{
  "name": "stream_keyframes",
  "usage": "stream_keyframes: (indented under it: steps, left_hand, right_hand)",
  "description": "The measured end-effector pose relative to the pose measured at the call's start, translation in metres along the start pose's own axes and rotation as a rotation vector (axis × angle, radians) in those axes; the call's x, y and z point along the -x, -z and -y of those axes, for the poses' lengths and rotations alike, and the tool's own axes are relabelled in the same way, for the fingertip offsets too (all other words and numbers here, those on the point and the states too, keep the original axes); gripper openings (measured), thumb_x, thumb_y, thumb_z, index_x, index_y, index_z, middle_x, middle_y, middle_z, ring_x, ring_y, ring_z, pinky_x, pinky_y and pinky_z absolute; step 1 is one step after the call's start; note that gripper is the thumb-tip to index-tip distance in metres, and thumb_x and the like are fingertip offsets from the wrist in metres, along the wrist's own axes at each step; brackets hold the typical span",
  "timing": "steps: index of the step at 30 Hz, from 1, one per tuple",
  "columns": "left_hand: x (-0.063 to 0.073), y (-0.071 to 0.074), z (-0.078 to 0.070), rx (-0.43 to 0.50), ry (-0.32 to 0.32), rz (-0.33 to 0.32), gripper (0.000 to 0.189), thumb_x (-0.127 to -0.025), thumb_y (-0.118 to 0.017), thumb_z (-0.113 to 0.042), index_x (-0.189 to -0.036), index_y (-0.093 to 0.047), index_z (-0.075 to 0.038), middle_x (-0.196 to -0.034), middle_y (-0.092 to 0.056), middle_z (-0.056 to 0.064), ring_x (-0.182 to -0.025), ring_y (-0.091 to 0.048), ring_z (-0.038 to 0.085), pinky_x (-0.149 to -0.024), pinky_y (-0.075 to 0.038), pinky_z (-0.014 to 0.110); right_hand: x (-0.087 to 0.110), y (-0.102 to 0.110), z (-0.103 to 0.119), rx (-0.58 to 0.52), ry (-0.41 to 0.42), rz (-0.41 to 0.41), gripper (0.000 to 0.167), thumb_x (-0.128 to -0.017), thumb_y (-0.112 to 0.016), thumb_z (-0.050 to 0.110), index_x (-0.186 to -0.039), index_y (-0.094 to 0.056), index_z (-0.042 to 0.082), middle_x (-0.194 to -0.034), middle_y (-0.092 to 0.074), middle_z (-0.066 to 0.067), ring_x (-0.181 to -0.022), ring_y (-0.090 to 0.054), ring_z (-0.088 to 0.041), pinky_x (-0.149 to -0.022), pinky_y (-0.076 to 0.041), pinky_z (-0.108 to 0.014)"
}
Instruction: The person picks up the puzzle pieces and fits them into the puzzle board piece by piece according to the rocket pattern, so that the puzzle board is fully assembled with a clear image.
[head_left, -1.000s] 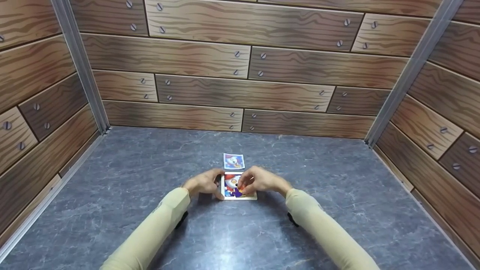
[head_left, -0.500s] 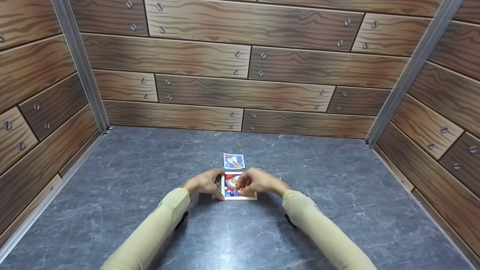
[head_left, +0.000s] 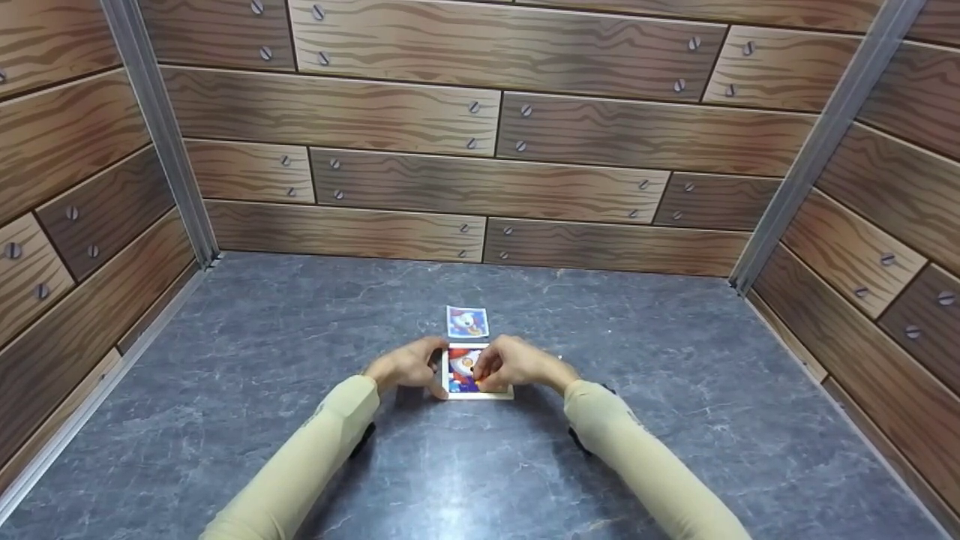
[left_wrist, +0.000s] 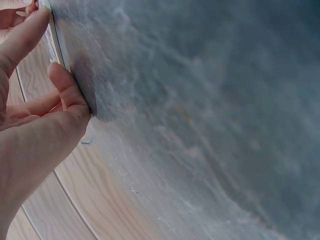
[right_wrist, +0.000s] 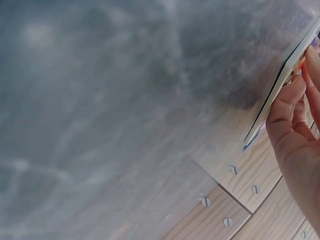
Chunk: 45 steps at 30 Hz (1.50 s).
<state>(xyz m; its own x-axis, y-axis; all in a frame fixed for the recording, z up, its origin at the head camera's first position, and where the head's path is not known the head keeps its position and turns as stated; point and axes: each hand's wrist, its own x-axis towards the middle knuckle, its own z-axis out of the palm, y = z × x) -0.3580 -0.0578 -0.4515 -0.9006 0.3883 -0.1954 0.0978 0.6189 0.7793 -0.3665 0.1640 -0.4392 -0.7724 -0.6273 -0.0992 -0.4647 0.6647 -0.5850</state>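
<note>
A small jigsaw puzzle tray (head_left: 457,396) with a pale frame and a colourful cartoon picture lies flat on the grey table. My left hand (head_left: 409,364) grips its left side, a finger at the far corner and the thumb at the near corner. Over the tray's right half, my right hand (head_left: 520,362) pinches a small puzzle piece (right_wrist: 300,65), of which an orange bit shows between the fingertips. That hand hides the right part of the picture. In the left wrist view the left hand's fingers (left_wrist: 65,82) touch the tray's edge.
Just beyond the tray lies a flat picture card (head_left: 466,322) with a similar cartoon. Wood-patterned panels (head_left: 480,180) wall the grey table (head_left: 315,300) at the back and both sides. A tiny light speck sits right of the right hand.
My right hand has shifted slightly left and down over the tray. A purple part seen upright at its fingertips earlier now looks level with the picture. My left hand has stayed put.
</note>
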Motion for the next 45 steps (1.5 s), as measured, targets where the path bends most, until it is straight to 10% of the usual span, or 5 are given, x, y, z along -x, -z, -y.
stream_keyframes:
  steps: [29,45]
  left_hand:
    - [0.001,-0.001,0.002,0.019,-0.013,-0.004,0.083,-0.065,-0.086,0.001,-0.139,-0.049,-0.006,-0.133,-0.054,0.012,-0.121,-0.048,0.027,-0.11,-0.036,0.043]
    - [0.003,-0.001,-0.001,0.047,-0.002,0.005,0.087,-0.066,-0.084,0.002,-0.144,-0.045,-0.007,-0.146,-0.046,0.014,-0.136,-0.039,0.03,-0.117,-0.025,0.047]
  right_hand:
    - [0.0,0.0,0.001,-0.002,0.056,0.041,0.025,-0.08,-0.075,0.002,-0.104,-0.077,0.008,-0.084,-0.072,-0.006,-0.071,-0.057,-0.002,-0.064,-0.046,-0.016]
    - [0.011,0.017,-0.005,-0.183,0.024,0.009,0.018,-0.089,-0.068,0.005,-0.105,-0.074,0.0,-0.099,-0.073,-0.015,-0.068,-0.055,-0.005,-0.061,-0.046,-0.019]
